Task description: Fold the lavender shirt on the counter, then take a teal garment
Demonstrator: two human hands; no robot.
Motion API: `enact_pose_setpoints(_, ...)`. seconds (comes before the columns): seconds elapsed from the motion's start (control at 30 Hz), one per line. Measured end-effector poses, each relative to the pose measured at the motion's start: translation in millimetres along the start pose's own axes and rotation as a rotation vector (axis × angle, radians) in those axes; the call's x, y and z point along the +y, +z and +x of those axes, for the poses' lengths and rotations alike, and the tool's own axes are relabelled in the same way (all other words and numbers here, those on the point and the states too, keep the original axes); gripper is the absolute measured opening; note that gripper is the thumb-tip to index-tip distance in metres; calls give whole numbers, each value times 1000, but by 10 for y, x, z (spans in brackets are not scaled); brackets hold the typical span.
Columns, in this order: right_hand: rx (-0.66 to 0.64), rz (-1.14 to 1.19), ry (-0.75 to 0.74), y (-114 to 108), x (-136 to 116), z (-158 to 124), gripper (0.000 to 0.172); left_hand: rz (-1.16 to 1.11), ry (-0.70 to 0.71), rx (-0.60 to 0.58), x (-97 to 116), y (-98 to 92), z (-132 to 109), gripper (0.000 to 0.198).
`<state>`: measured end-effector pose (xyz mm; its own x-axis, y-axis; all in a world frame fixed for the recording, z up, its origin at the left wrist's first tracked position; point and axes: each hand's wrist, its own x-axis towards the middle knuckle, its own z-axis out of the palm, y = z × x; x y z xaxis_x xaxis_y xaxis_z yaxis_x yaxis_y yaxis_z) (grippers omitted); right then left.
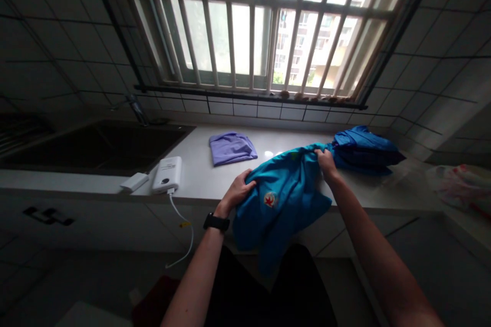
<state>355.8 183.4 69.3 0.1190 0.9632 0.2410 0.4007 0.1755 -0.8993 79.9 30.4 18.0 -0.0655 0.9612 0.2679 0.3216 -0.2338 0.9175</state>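
While the left hand [238, 191] lies spread on a blue garment [282, 204], the right hand [326, 162] pinching its bunched fabric, folded clothes [364, 150] just beside.

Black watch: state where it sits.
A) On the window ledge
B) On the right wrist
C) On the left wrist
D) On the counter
C. The black watch is strapped to the wrist behind the left hand, which lies on the blue garment.

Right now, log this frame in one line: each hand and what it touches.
left hand: on blue garment | right hand: gripping its upper edge | nearby: folded lilac cloth, folded blue stack
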Motion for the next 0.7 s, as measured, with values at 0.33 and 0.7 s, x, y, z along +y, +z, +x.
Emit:
enact_pose_setpoints(0.33,-4,-448,-710,125,-52,-716,53,-132,108,-81,-64,-56,-21,15)
enact_pose_setpoints(0.7,-670,-684,-540,243,-116,-835,31,-144,-48,-39,15,-10,-27,47)
